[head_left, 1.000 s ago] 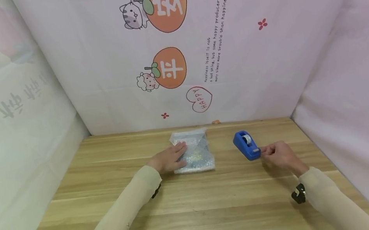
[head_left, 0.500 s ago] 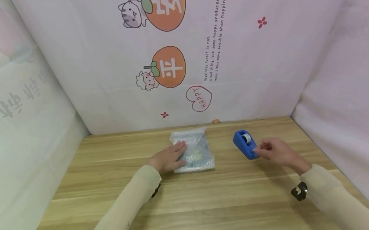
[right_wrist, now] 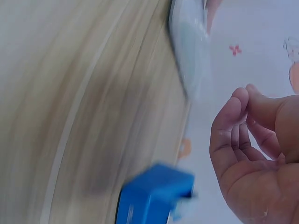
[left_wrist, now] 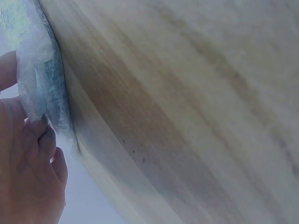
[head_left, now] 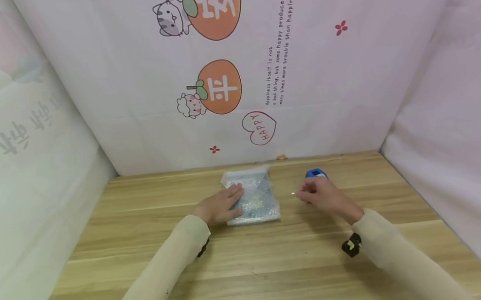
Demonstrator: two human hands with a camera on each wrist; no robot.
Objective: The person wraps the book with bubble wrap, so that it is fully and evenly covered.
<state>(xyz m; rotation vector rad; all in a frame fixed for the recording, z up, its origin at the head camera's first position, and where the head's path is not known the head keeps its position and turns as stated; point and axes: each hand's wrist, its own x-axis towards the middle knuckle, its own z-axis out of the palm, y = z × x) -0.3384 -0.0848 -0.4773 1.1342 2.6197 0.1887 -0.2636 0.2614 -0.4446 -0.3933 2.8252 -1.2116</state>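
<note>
A flat bubble-wrapped package (head_left: 260, 201) lies near the back of the table, a bluish-grey item with a yellowish mark showing through the wrap. My left hand (head_left: 218, 208) rests on its left side with straight fingers. In the left wrist view the crinkled wrap (left_wrist: 42, 79) sits against those fingers. Between package and dispenser, my right hand (head_left: 324, 197) pinches a small piece of clear tape (head_left: 293, 194), seen as a glint at the fingertips. Thumb and index finger meet in the right wrist view. Behind that hand stands a blue tape dispenser (head_left: 315, 172), mostly hidden in the head view.
The wooden table (head_left: 249, 277) ends at a white printed cloth (head_left: 147, 107) at the back. More cloth hangs along the left and right sides. Each wrist carries a small black camera, the right one (head_left: 352, 245) hanging under the sleeve.
My right hand has pulled away from the dispenser's cutting end and moved left toward the package with the piece of tape. The left hand and the package have stayed in place.
</note>
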